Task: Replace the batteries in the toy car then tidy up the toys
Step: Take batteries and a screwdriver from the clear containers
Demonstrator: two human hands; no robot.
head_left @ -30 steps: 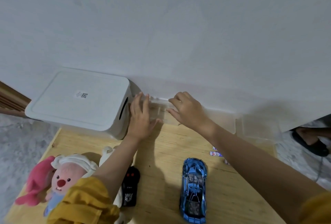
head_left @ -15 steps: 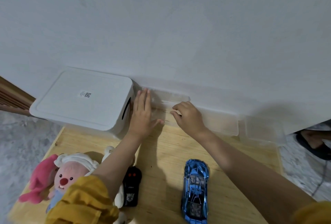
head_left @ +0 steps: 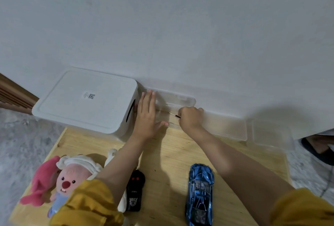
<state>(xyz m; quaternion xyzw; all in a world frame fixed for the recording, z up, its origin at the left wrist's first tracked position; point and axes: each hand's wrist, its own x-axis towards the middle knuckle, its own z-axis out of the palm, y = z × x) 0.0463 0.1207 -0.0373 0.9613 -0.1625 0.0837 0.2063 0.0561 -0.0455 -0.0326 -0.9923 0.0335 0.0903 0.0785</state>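
Observation:
A shiny blue toy car (head_left: 199,194) lies on the wooden table (head_left: 171,155) near the front. A black remote control (head_left: 134,192) lies left of it, partly under my left forearm. At the back, against the wall, stands a clear plastic box (head_left: 178,100). My left hand (head_left: 146,117) rests flat with straight fingers on the box's left end. My right hand (head_left: 189,119) is curled round a small screwdriver (head_left: 174,114), whose thin tip points left over the box. The handle is hidden in my fist.
A large white lidded bin (head_left: 86,101) stands at the back left, touching the clear box. A pink plush toy (head_left: 61,180) lies at the front left. More clear containers (head_left: 267,131) sit at the back right. A sandalled foot (head_left: 319,146) shows beyond the table's right edge.
My right hand has drawn back from the clear box and now shows a small screwdriver in its grip. My left hand has stayed flat on the box's left end.

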